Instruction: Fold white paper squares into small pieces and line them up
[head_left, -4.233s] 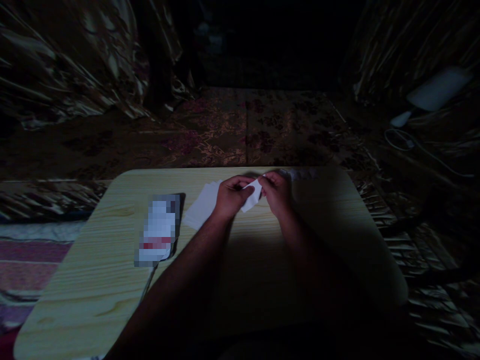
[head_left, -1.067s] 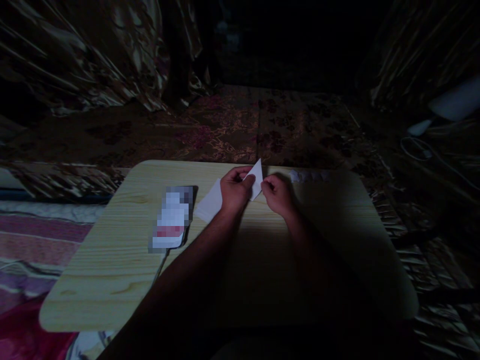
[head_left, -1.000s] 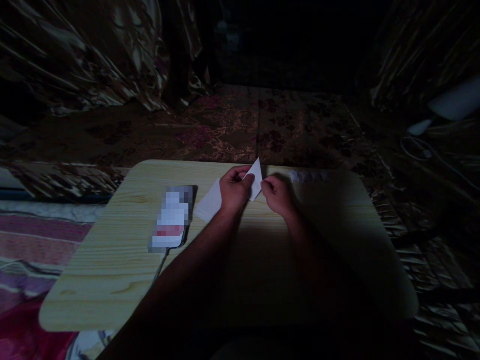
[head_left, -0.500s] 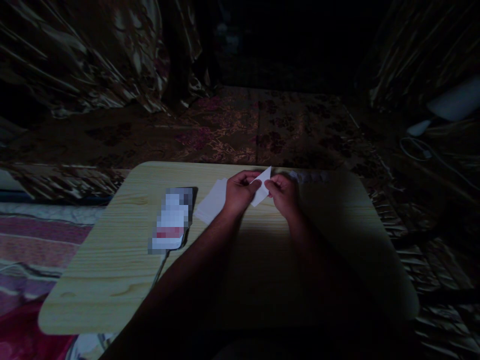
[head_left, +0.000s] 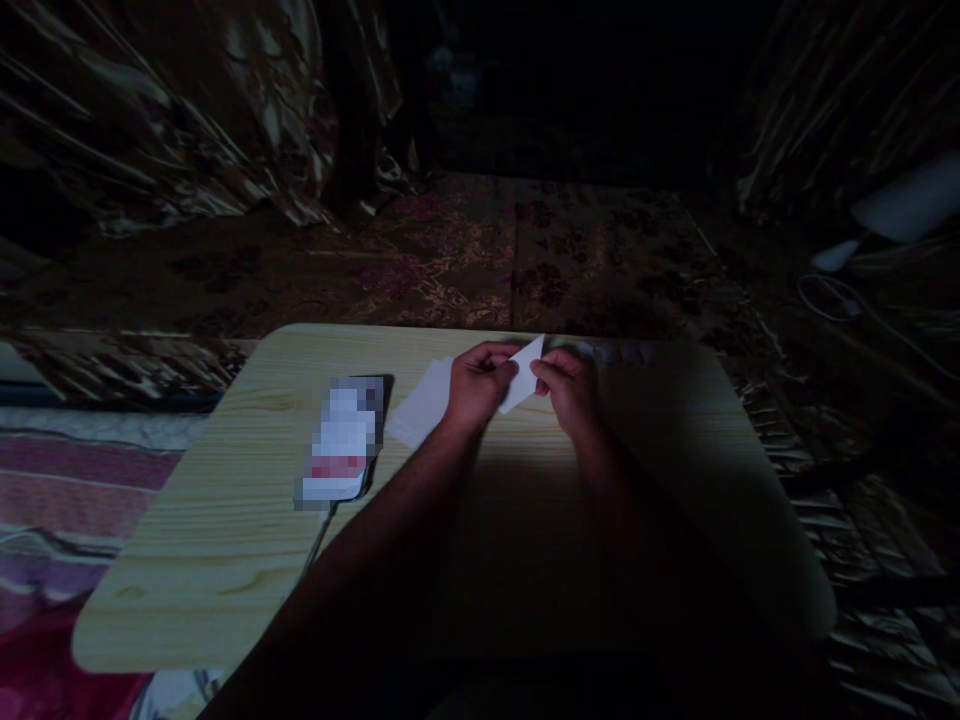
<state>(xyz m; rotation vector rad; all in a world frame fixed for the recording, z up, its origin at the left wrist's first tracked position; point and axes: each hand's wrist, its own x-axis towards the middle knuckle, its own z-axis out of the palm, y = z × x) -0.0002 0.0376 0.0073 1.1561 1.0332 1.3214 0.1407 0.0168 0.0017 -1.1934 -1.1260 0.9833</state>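
Observation:
A folded piece of white paper (head_left: pixel 523 378), pointed at its upper end, is held between my two hands above the far part of the wooden table. My left hand (head_left: pixel 480 378) pinches its left side, thumb on the near face. The right edge is pinched between the thumb and fingers of my right hand (head_left: pixel 568 385). Just left of my left hand lies a stack of white paper sheets (head_left: pixel 421 405), partly covered by that hand. Several small pale folded pieces (head_left: pixel 619 354) sit in a row beyond my right hand, dim in shadow.
A phone (head_left: pixel 345 435) with a blurred-out screen lies on the left of the wooden table (head_left: pixel 202 520), a cable (head_left: pixel 319 540) running from its near end. Patterned brown cloth (head_left: pixel 465 260) covers the surface behind. A white lamp-like object (head_left: pixel 911 205) and a cord are at the right.
Both hands stay nearly in place on the folded paper. The paper's tilt has shifted very slightly. Nothing has been let go or picked up.

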